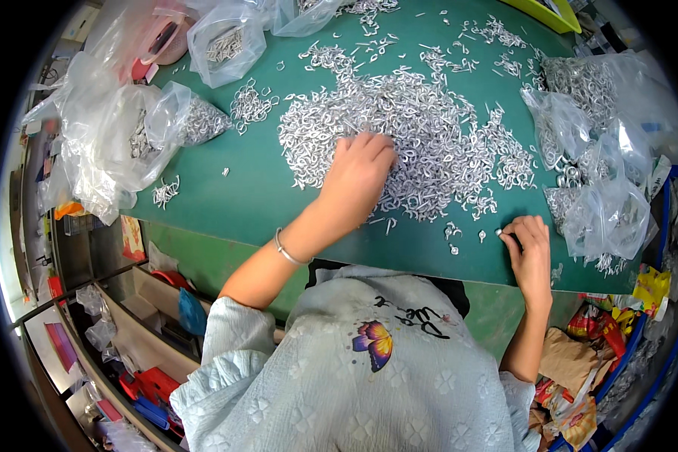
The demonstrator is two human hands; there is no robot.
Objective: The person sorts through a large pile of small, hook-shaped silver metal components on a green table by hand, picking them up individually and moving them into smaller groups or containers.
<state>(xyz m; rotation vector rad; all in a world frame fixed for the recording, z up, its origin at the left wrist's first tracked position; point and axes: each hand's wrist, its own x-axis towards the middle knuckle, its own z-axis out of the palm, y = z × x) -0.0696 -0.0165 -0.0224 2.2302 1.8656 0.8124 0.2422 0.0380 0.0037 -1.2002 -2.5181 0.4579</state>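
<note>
A broad heap of small silver metal parts (429,143), many of them loop-shaped, spreads over the green table (226,203). My left hand (358,177) reaches into the left middle of this heap with its fingers curled down. Their tips are hidden, so what they grip does not show. Close to the table's front edge, right of the heap, my right hand (529,245) is closed in a pinch on a small round silver part (499,233). Just left of it lie a single ringed piece (482,236) and a few other loose pieces (453,230).
Clear plastic bags of metal parts stand at the right (610,211) and left (113,143). Another open bag (226,49) lies at the back, near a cluster of rings (252,104). A yellow-green tray (546,13) sits at the far right corner. Open shelving (151,301) is at lower left.
</note>
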